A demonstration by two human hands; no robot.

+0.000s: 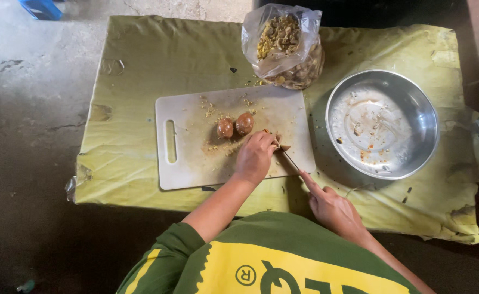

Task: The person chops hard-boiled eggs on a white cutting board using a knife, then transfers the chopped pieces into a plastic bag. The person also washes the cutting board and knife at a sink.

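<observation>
Fingers of the left hand (255,155) curl down together onto a small brown piece (284,147) at the near right part of the white cutting board (196,158), pinning it against the board; most of the piece is hidden under the fingertips, with only a sliver showing just beyond them. Fingers of the right hand (332,209) are closed around the handle of a thin knife (289,159), the forefinger stretched along its spine, and the blade runs up and away from that hand to meet the piece right at the left fingertips.

Doing this cut well looks like a matter of keeping the left fingertips tucked back, knuckles toward the blade, since the edge sits touching or nearly touching them. Short, steady strokes with the tip kept down on the board would suit so small a piece, and the pinning pressure should hold it from rolling.

Two whole brown round pieces (235,126) lie side by side on the board just beyond the left fingers, touching each other and apart from the hand. Pale crumbs are scattered on the board around them. Well beyond the fingers stands a clear plastic bag (283,46) of yellowish bits. To the right of both hands sits a smeared steel bowl (421,117), holding only residue. All rest on a worktop covered with yellow-green sheeting (136,71).
</observation>
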